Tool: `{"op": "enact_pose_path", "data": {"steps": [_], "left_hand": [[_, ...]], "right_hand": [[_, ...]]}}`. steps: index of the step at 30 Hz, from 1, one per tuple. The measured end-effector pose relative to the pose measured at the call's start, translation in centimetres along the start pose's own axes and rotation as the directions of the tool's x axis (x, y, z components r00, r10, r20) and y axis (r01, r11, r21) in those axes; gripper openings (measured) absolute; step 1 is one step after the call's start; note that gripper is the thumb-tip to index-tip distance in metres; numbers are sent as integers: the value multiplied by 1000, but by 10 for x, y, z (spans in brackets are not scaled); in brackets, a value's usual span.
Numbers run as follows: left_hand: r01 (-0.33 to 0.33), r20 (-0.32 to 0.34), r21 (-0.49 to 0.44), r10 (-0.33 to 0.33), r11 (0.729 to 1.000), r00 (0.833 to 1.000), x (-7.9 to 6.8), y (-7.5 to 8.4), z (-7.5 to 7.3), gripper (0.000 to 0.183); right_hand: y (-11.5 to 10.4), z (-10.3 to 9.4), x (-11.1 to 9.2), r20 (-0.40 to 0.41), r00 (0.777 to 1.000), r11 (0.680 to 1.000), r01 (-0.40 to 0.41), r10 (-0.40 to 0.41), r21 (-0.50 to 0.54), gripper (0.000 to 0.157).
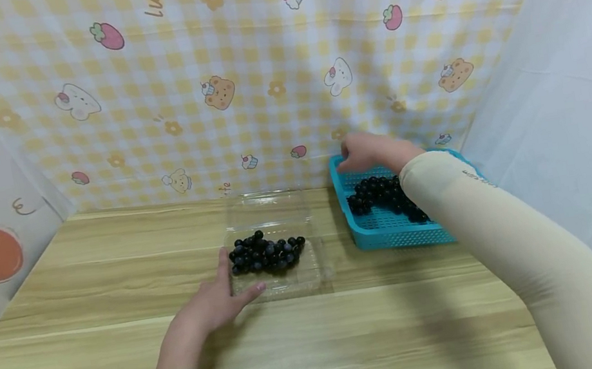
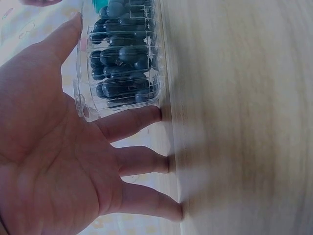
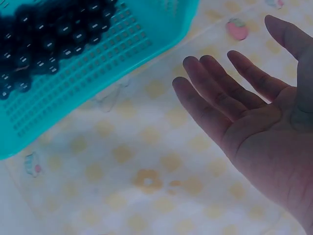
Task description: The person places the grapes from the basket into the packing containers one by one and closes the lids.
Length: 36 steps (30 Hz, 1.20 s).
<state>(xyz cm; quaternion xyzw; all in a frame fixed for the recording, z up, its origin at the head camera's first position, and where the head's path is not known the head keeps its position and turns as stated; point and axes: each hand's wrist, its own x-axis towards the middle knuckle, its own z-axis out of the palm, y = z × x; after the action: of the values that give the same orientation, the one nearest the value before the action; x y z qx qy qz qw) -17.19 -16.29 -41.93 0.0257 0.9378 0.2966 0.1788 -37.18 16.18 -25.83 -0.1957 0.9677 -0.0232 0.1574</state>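
Observation:
A clear plastic clamshell box (image 1: 295,284) stands on the table, its lid (image 1: 267,209) folded back, with a cluster of dark grapes (image 1: 266,254) inside. Spread around the box's left front corner is my left hand (image 1: 207,307), thumb along the front and a finger along the left side. The left wrist view shows this hand (image 2: 63,127) with straight fingers, one against the clear wall. My right hand (image 1: 367,152) hovers over the back left rim of a blue basket (image 1: 399,239). In the right wrist view it (image 3: 254,117) is empty, fingers loosely extended.
More dark grapes (image 1: 379,191) lie in the basket, partly hidden by my right sleeve (image 1: 483,212). A yellow checked curtain (image 1: 251,55) hangs behind the wooden table (image 1: 111,274). White patterned cloth (image 1: 570,99) hangs on the right side.

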Motion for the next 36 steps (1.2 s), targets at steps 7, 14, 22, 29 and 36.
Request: {"op": "enact_pose_path", "data": {"steps": [7,14,22,29,36], "left_hand": [[-18,2,-11,18,1000,1000,0,1,-1,127],[-16,-4,-9,16,1000,1000,-1,0,-1,126],[-19,-3,-9,19,1000,1000,0,-1,1,128],[-5,4,-3,5,1000,1000,1,2,-2,126],[-1,6,0,1,1000,1000,-2,2,-2,127]], "right_hand": [[31,4,0,45,996,997,-77,78,-26,28],[53,20,5,182,976,986,-96,121,-136,49],[92,50,19,265,937,972,-204,227,-113,89],[122,66,20,292,928,969,-246,232,12,102],[133,75,19,303,931,961,-250,204,119,90]]}}
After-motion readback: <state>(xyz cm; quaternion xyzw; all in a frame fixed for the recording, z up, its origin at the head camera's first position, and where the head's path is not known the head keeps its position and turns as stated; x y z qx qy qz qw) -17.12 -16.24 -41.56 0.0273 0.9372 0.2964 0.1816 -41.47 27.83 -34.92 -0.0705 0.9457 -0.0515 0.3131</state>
